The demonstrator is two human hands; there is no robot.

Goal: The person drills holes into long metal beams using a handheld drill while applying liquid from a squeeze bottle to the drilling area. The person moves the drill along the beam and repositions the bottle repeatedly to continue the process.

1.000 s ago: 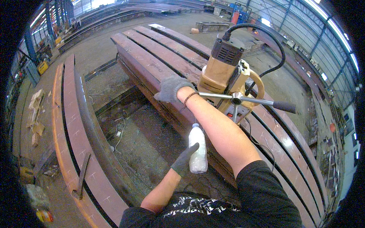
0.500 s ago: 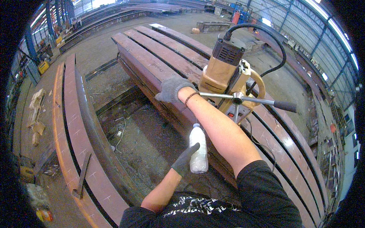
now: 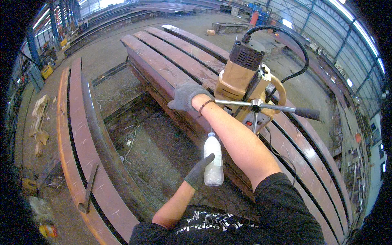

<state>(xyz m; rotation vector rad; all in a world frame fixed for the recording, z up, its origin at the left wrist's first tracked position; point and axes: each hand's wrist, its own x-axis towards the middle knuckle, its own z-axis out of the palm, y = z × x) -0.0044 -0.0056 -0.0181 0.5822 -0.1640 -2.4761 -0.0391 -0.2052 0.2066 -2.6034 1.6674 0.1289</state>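
My left hand (image 3: 199, 170), in a dark glove, grips a translucent plastic bottle (image 3: 212, 159) with whitish contents and a bluish cap, held upright in front of my body. My right hand (image 3: 188, 97), in a grey glove, is closed at the near edge of a reddish-brown steel beam (image 3: 155, 55). Just right of that wrist stands a gold and black magnetic drill (image 3: 239, 75) on the beams. One of its metal feed levers (image 3: 232, 102) runs in behind my wrist. Whatever lies under the right fingers is hidden.
More long beams (image 3: 96, 167) lie on the left, with a flat metal bar (image 3: 90, 188) on top. Between the beam groups is a dark gap with a thin cable (image 3: 131, 141). A black hose (image 3: 302, 49) arches over the drill. Wooden scraps (image 3: 39, 122) lie far left.
Both hands, the bottle and the drill keep their places. Only a very slight shift of the view shows.
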